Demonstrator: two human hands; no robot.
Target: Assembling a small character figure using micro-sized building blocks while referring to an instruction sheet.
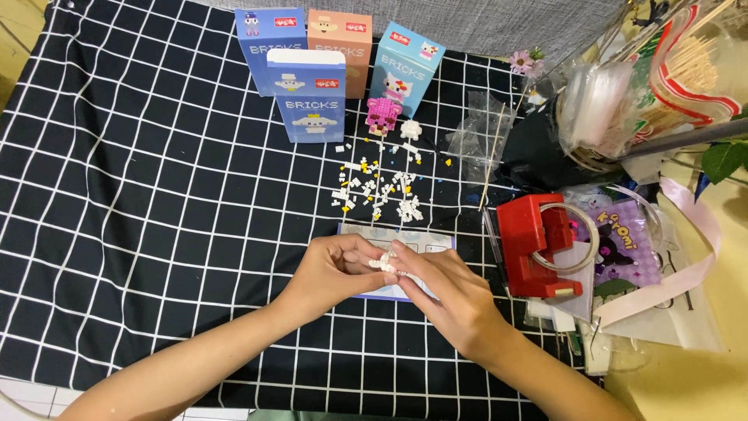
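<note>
Presently, both hands meet over the middle of the table [117, 195], which is covered by a black cloth with a white grid. The left hand [331, 269] and right hand [448, 292] pinch a small white brick assembly [387, 261] between their fingertips, just above a pale blue instruction sheet [427, 240]. Both hands are closed on the piece, fingers curled, thumbs pressing inward; the two appear to share the grip.

Judged step: pieces are being pressed together, with the build at an early stage, since most parts lie unused. A further piece would call for one hand to let go and reach forward, while the other steadies the assembly; a firm, square press seems needed.

Loose white and yellow bricks [378, 191] lie scattered beyond the sheet. A finished pink figure [382, 113] stands near four upright boxes [312, 93], three blue and one tan. A red tool [538, 245] rests to the right, beside clear plastic bags [600, 101].
</note>
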